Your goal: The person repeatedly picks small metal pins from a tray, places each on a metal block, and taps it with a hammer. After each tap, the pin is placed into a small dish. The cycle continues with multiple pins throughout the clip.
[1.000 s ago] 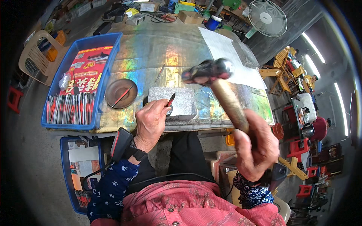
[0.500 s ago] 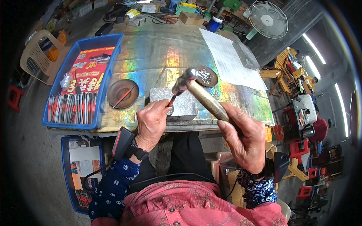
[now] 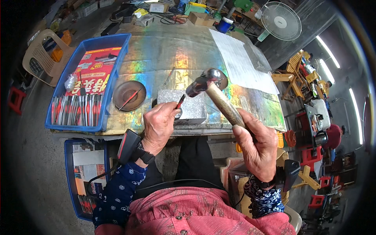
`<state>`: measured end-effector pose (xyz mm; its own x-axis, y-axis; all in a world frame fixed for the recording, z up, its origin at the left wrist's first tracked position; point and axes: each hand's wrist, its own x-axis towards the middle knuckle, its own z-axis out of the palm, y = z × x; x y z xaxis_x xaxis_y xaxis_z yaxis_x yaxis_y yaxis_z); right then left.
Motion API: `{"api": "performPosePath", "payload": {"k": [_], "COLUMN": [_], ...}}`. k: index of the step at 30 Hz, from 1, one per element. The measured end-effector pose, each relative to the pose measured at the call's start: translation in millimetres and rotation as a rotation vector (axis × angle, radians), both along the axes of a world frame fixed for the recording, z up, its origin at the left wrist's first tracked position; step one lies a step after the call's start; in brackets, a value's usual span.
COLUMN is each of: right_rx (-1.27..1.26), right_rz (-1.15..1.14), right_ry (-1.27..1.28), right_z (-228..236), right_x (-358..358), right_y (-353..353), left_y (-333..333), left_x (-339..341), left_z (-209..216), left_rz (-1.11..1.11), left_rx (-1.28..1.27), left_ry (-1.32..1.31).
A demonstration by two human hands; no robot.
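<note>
My right hand is wrapped round the wooden handle of a ball-peen hammer. The hammer's shiny metal head hangs above the right part of a grey speckled block at the table's near edge. Pinched in my left hand is a slim red-and-black piece, its tip over the block; my fingers hide much of it. Left of the block, a round brown dish holds a similar slim red-and-black piece. Behind the hammer head, a second brown dish is mostly covered.
A blue tray on the left holds a row of slim red, black and grey pieces. Another blue tray sits below the table. White paper covers the right side. A blue mug and a fan are farther back.
The hammer head has shifted right, away from the tip of the slim piece, and now hides more of the far brown dish. My left hand stays almost where it was.
</note>
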<state>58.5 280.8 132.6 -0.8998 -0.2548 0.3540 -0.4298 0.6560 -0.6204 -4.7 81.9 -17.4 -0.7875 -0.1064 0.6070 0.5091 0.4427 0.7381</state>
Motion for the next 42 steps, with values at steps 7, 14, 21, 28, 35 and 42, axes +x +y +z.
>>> {"api": "performPosePath", "payload": {"k": [7, 14, 21, 28, 35, 42], "right_rx": [0.025, 0.186, 0.310, 0.284, 0.320, 0.332], "right_rz": [-0.067, -0.162, -0.225, -0.229, -0.186, -0.180], "right_ry": [0.081, 0.237, 0.285, 0.275, 0.128, 0.084], "right_z": [-47.3, -97.5, -131.7, -149.2, -154.3, -155.2], "right_x": [-16.8, -29.9, -40.2, -40.5, -42.5, -43.0], "right_y": [4.0, 4.5, 0.0, -3.3, -7.1, -5.4], "left_y": [-16.7, -93.6, -108.9, -100.6, -104.5, -172.4], "left_x": [-4.0, -6.6, -17.7, -31.8, -20.7, 9.7], "left_z": [4.7, -3.2, -30.0, -45.3, -26.3, 6.5], "left_rz": [-0.041, 0.311, 0.445, 0.503, 0.512, 0.806], "left_rx": [0.303, -0.413, -0.836, -0.947, -0.877, -0.803], "left_ry": [-0.149, -0.072, -0.208, -0.168, -0.105, -0.132]}}
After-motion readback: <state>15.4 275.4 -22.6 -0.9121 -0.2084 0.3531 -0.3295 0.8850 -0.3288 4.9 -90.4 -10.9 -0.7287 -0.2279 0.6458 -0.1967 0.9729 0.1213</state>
